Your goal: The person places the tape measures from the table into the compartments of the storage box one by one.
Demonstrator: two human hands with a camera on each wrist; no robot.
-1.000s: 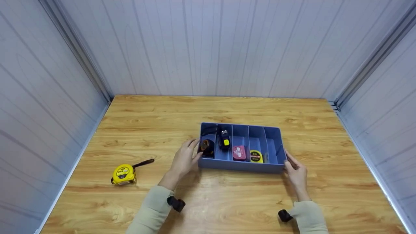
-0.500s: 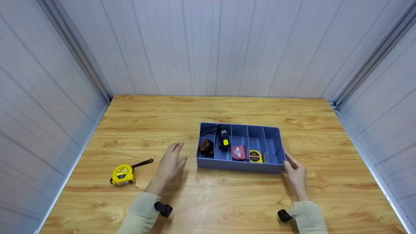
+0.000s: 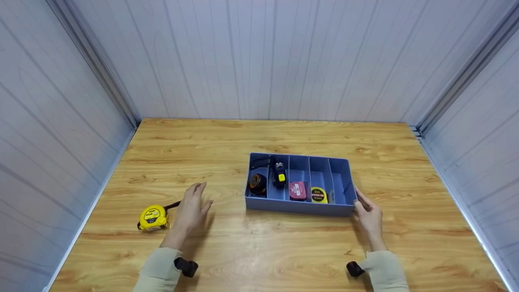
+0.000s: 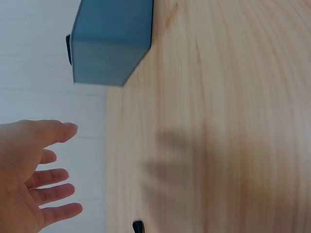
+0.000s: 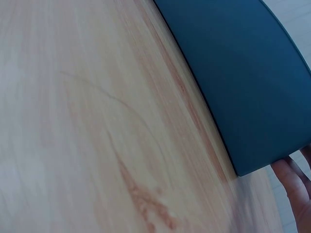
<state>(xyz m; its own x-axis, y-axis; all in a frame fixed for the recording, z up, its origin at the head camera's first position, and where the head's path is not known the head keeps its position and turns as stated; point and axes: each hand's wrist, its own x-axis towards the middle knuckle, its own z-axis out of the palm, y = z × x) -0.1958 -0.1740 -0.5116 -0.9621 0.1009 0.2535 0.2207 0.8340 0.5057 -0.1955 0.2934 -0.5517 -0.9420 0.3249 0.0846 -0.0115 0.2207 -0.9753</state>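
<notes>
My left hand [image 3: 190, 211] hovers above the table with its fingers extended, holding nothing. Just left of it lies a yellow tape measure [image 3: 154, 217]; part of its black wrist strap [image 3: 172, 205] is hidden behind the hand. At the right end of a blue divided box [image 3: 300, 207], my right hand [image 3: 369, 217] holds the wall near the front corner. Inside the box, from the left, are a black-and-orange tape measure [image 3: 258, 184], a black-and-yellow tape measure [image 3: 279, 174], a pink tape measure [image 3: 297, 190] and a small round yellow tape measure [image 3: 319, 195].
The rightmost compartment [image 3: 341, 188] of the box shows only its blue floor. A wood-patterned table [image 3: 259, 251] carries everything, with pale panel walls [image 3: 259, 61] at the back and both sides.
My left hand has let go of the box's left end and moved left, toward the yellow tape measure. The box shifted very slightly left, then stayed put. My right hand stays at its end.
</notes>
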